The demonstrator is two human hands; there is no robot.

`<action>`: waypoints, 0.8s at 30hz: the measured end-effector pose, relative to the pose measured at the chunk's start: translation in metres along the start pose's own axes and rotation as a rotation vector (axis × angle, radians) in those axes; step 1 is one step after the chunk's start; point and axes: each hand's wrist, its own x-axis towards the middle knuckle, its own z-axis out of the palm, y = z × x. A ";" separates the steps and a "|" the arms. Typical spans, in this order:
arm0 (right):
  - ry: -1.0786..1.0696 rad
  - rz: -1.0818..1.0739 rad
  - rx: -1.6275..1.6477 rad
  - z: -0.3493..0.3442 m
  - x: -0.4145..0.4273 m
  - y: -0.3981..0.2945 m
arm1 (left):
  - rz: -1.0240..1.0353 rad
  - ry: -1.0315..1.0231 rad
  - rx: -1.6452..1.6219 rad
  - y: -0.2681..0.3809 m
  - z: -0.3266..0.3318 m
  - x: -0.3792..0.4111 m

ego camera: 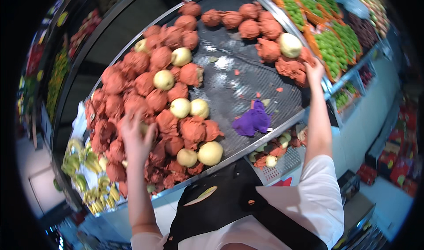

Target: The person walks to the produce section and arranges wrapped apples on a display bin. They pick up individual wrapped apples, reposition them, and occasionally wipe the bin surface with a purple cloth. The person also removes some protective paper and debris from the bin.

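My left hand (pixel 136 134) reaches over a heap of round fruit wrapped in orange-red paper (pixel 114 106), its thumb and fingers apart. A pale fruit shows partly between them; whether it is gripped is unclear. At the right edge of the dark ribbed display mat (pixel 228 84), my right hand (pixel 314 71) has its fingers curled on a paper-wrapped fruit (pixel 305 56). Beside that one sits a bare pale yellow fruit (pixel 291 45), apple or pear. More bare yellow fruit (pixel 210 153) lies among the wrapped ones on the left. Crumpled purple wrapping (pixel 252 120) rests near the front edge.
A metal rim (pixel 245 147) borders the display. Green grapes (pixel 331 48) in orange-edged packs lie beyond it on the right, bananas (pixel 99 193) at lower left. Below the front rim, a perforated crate (pixel 278 170) holds fruit and red paper. Boxes (pixel 394 157) stand at far right.
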 end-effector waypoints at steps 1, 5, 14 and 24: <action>0.020 0.065 0.071 -0.001 -0.003 0.018 | 0.056 -0.082 0.069 -0.005 0.010 0.000; -0.035 0.189 0.435 -0.026 -0.028 0.019 | 0.143 -0.104 0.289 -0.027 0.039 -0.017; -0.346 -0.158 -0.090 -0.015 0.029 -0.007 | 0.093 -0.072 0.208 -0.020 0.039 -0.024; -0.660 0.192 -0.093 -0.015 0.053 -0.074 | 0.015 -0.085 0.152 -0.014 0.035 -0.019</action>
